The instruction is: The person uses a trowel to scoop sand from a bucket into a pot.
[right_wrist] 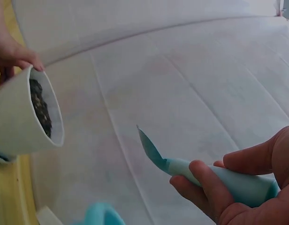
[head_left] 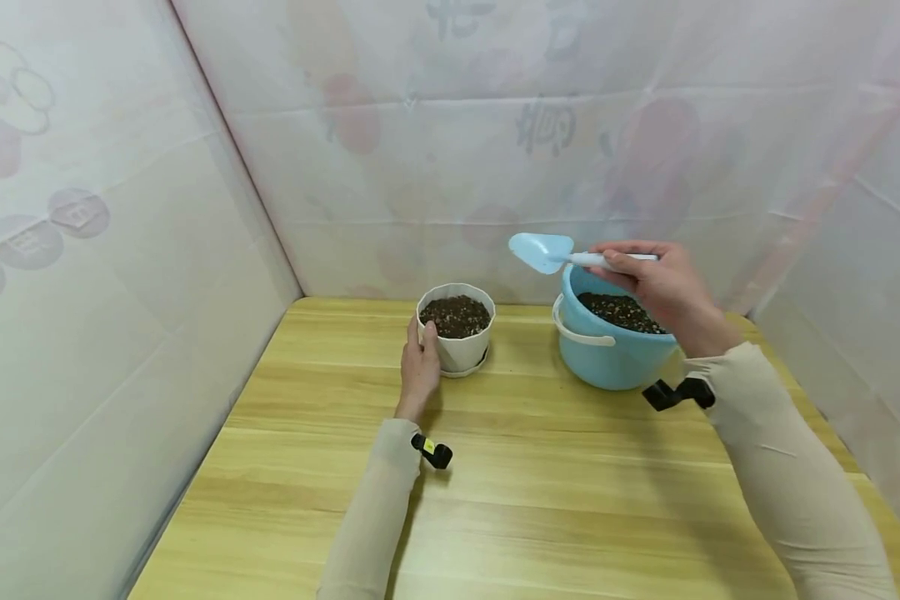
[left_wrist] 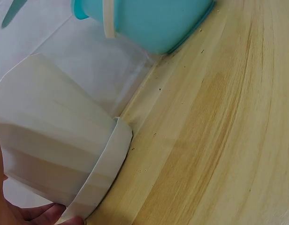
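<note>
A white pot [head_left: 456,337] filled with dark soil stands on its saucer on the wooden table [head_left: 540,483]. My left hand [head_left: 418,367] holds the pot's left side, thumb up near the rim; the left wrist view shows the pot wall [left_wrist: 50,140] and my fingertips [left_wrist: 39,214] at its base. My right hand [head_left: 663,283] grips the handle of a light blue trowel [head_left: 543,251], held level above a blue bucket [head_left: 603,350] of soil. The trowel blade [right_wrist: 151,150] looks empty and points toward the pot [right_wrist: 27,122].
Translucent plastic sheeting walls close in the table on the left, back and right. The bucket [left_wrist: 149,21] has a white handle and sits right of the pot, near the back wall. Bare table surface lies between me and the two containers.
</note>
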